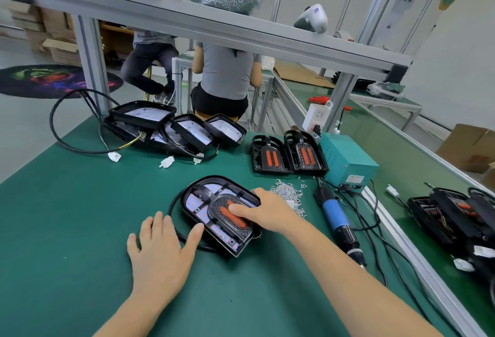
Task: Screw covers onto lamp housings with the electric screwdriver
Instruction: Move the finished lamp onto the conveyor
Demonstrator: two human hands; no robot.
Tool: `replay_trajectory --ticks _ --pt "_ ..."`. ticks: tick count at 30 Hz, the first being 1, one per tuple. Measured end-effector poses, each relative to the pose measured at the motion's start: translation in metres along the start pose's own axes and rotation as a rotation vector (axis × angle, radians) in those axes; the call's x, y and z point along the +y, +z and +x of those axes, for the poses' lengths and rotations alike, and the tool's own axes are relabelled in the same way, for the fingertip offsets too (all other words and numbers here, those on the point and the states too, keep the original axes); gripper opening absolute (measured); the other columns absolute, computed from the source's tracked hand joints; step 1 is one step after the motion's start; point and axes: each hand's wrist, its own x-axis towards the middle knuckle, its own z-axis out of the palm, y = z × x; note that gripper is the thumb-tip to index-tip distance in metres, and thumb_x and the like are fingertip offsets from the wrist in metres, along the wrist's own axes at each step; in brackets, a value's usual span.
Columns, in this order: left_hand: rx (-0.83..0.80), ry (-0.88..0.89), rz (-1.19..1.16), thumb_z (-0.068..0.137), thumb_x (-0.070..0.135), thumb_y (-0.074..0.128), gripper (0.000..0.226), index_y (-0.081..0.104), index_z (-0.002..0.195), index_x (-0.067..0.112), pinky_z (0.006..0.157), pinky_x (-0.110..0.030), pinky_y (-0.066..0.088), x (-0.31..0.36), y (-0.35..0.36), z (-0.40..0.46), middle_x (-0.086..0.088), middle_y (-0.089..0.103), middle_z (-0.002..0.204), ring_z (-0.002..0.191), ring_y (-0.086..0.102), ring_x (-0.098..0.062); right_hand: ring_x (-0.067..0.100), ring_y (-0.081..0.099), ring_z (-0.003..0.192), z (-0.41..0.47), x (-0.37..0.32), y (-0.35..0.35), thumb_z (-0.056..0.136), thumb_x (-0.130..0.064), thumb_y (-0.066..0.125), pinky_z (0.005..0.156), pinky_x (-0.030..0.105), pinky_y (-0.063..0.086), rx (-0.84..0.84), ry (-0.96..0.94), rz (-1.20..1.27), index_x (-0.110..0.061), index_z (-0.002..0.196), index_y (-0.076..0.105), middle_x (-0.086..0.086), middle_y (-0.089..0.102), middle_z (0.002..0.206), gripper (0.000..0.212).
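— Green matting (80, 216) covers your bench; what sits in the middle of it?

— One lamp housing (198, 202), black and round-topped, lying flat with its white LED board facing up. You have a black cover (227, 223) with an orange strip laid inside it, toward the lower right part.

— And your hands?

— Your right hand (267, 209) lies over the cover, fingers curled and pressing on the orange strip; it grips nothing. Your left hand (160, 248) rests flat and spread on the matting just left of the housing, thumb touching its rim, over a black cable (174, 204) that loops round the housing's left side.

— Where is the tool?

— Right of the housing, the electric screwdriver (338, 223) lies on the matting, blue grip, tip pointing toward you, untouched. Between it and the housing lies a scatter of small screws (288, 193).

— Farther out?

— Behind the housing to the right, two more covers (288, 153) sit side by side, beside a teal power box (348, 161). Behind the housing to the left, you have a pile of open housings (171, 126) with cables. Far right of the housing, on a second surface, lie more black lamp parts (452, 216).
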Motion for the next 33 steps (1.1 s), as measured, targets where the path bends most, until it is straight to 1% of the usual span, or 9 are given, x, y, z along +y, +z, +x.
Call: replay_trajectory --ticks 5,10,13,17,19,21,24,26,33 --pt "0.013 -0.04 -0.02 0.083 0.072 0.011 0.088 0.016 0.149 0.014 0.117 -0.045 0.003 -0.008 -0.001 -0.003 0.0 0.015 0.159 0.146 0.003 -0.018 0.016 0.061 0.113 0.005 -0.007 0.0 0.071 -0.054 0.081 0.105 0.037 0.044 -0.093 0.011 0.122 -0.02 0.121 0.065 -0.002 0.067 0.122 0.062" --pt "-0.014 -0.058 -0.338 0.089 0.063 0.039 0.081 0.012 0.149 0.016 0.116 -0.042 0.002 0.011 -0.004 0.0 -0.006 0.028 0.153 0.144 0.012 -0.018 0.016 0.067 0.103 0.007 -0.005 0.003 0.07 -0.041 0.086 0.097 0.031 0.05 -0.116 0.022 0.312 -0.017 0.115 0.068 -0.002 0.073 0.11 0.054" --pt "-0.032 -0.165 -0.627 0.088 0.05 0.055 0.076 0.019 0.148 0.019 0.115 -0.043 0.013 0.017 -0.008 0.009 -0.009 0.038 0.146 0.14 0.024 -0.026 0.013 0.07 0.085 0.002 -0.007 0.011 0.073 -0.031 0.086 0.082 0.023 0.052 -0.16 -0.006 0.396 -0.016 0.105 0.072 -0.002 0.076 0.096 0.039" --pt "-0.103 -0.277 -1.027 0.087 0.031 0.064 0.044 0.042 0.125 0.021 0.103 -0.043 0.037 0.018 -0.011 0.02 -0.005 0.051 0.132 0.119 0.048 -0.025 0.015 0.069 0.081 -0.003 -0.01 0.018 0.075 -0.031 0.085 0.084 0.03 0.055 -0.149 -0.035 0.462 -0.013 0.099 0.073 0.003 0.076 0.094 0.032" --pt "-0.094 -0.249 -1.012 0.084 0.021 0.067 0.029 0.047 0.105 0.024 0.097 -0.042 0.041 0.018 -0.011 0.021 -0.005 0.055 0.122 0.11 0.053 -0.025 0.011 0.064 0.069 -0.004 -0.012 0.016 0.079 -0.044 0.078 0.075 0.028 0.053 -0.082 -0.09 0.327 -0.015 0.08 0.069 -0.004 0.073 0.077 0.03" --pt "-0.083 -0.2 -0.84 0.081 0.021 0.07 0.037 0.047 0.109 0.019 0.1 -0.047 0.038 0.017 -0.009 0.02 -0.006 0.056 0.121 0.113 0.05 -0.029 0.014 0.048 0.061 0.001 -0.01 0.01 0.092 -0.051 0.057 0.066 0.028 0.041 0.028 -0.082 0.165 -0.01 0.067 0.056 0.007 0.056 0.064 0.048" --pt "-0.046 -0.184 -0.647 0.082 0.028 0.069 0.06 0.038 0.131 0.012 0.105 -0.049 0.028 0.018 -0.005 0.018 -0.006 0.049 0.135 0.126 0.04 -0.029 0.025 0.056 0.091 0.015 0.002 -0.006 0.102 -0.027 0.04 0.086 0.035 0.045 0.268 -0.011 -0.329 -0.008 0.092 0.065 0.016 0.055 0.093 0.033" --pt "-0.02 -0.175 -0.649 0.085 0.03 0.067 0.068 0.031 0.14 0.012 0.108 -0.047 0.025 0.018 -0.005 0.016 -0.006 0.042 0.144 0.132 0.035 -0.028 0.03 0.054 0.113 0.022 0.01 -0.013 0.101 -0.03 0.047 0.093 0.036 0.042 0.28 0.051 -0.65 -0.013 0.115 0.065 0.012 0.055 0.118 0.028" --pt "-0.017 -0.148 -0.637 0.087 0.033 0.065 0.073 0.025 0.145 0.014 0.111 -0.045 0.022 0.013 -0.002 0.014 -0.005 0.036 0.148 0.137 0.029 -0.025 0.027 0.053 0.108 0.028 0.009 -0.016 0.102 -0.027 0.043 0.088 0.035 0.039 0.354 -0.069 -0.901 -0.012 0.113 0.061 0.008 0.055 0.117 0.026"
